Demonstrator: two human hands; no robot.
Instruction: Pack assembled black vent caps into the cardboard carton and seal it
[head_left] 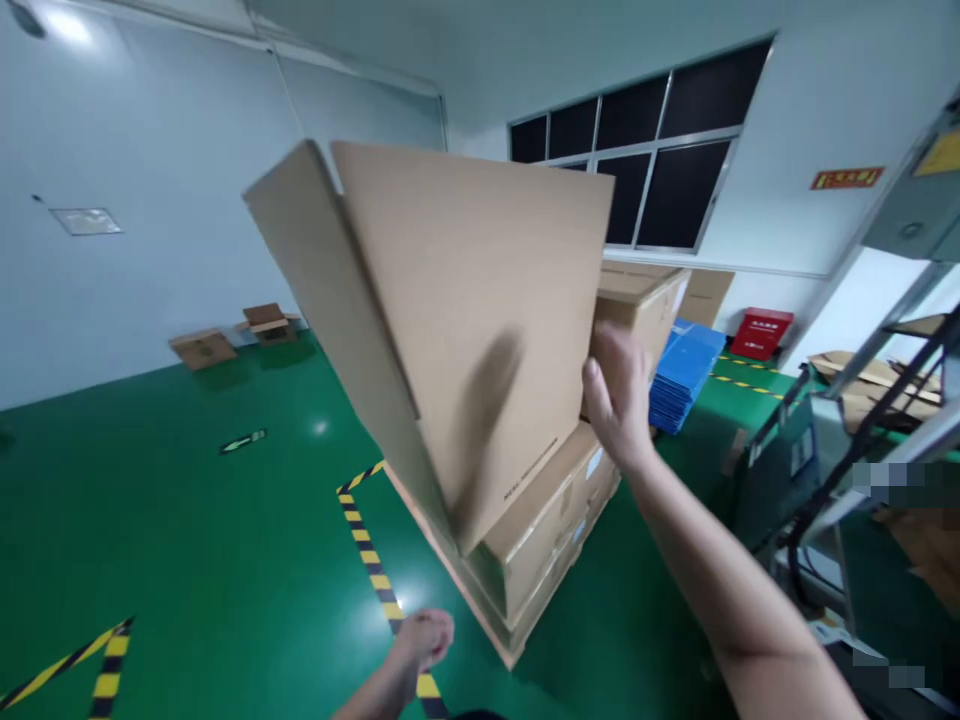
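Observation:
A large brown cardboard box (480, 300) stands tilted on top of a stack of closed cartons (544, 520), its broad panel facing me and a side panel angled off to the left. My right hand (619, 385) is raised at the right edge of the broad panel, thumb apart from the fingers. The thumb tip meets or nearly meets that edge; the fingers are blurred, and I see nothing held in them. Low in front, my left hand (426, 638) has its fingers curled in, apart from the stack, with nothing visible in it. A dark shadow falls across the broad panel.
The stack rests on a pallet (510, 655) beside yellow-black floor tape (367, 555). Another carton (637, 285) and blue folded sheets (682, 370) stand behind. A red box (761, 333) is by the wall. Metal equipment (810, 450) lines the right. Two small cartons (202, 348) lie far left.

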